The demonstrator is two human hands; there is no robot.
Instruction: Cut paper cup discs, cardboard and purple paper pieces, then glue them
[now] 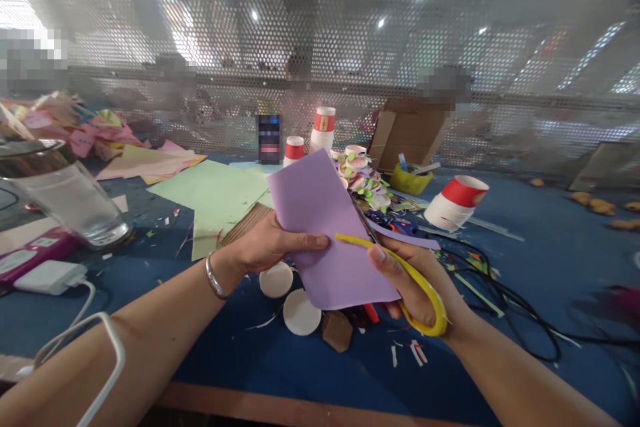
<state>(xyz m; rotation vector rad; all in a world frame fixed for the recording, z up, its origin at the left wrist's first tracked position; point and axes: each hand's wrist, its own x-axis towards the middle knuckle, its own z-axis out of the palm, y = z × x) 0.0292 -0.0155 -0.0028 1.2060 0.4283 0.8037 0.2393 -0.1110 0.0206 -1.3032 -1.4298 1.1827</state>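
A sheet of purple paper (320, 213) is pinched in my left hand (270, 243), thumb on top and the other fingers behind it. My right hand (415, 273) grips a pair of scissors with yellow handles (433, 313). Their dark blades lie along the sheet's right edge, and a thin purple strip (407, 233) hangs off on that side. Below the sheet, two white paper discs (302, 312) and a brown cardboard piece (337, 331) rest on the blue table. The fingers under the paper are partly hidden.
A tilted glass (75, 193) and a white charger (50, 277) with its cable stand left. Green paper (210, 193) lies beyond my left hand. Red-and-white paper cups (457, 203), a paper craft with green leaves (363, 177), a cardboard box (407, 133) and black cables (505, 297) occupy the back and right.
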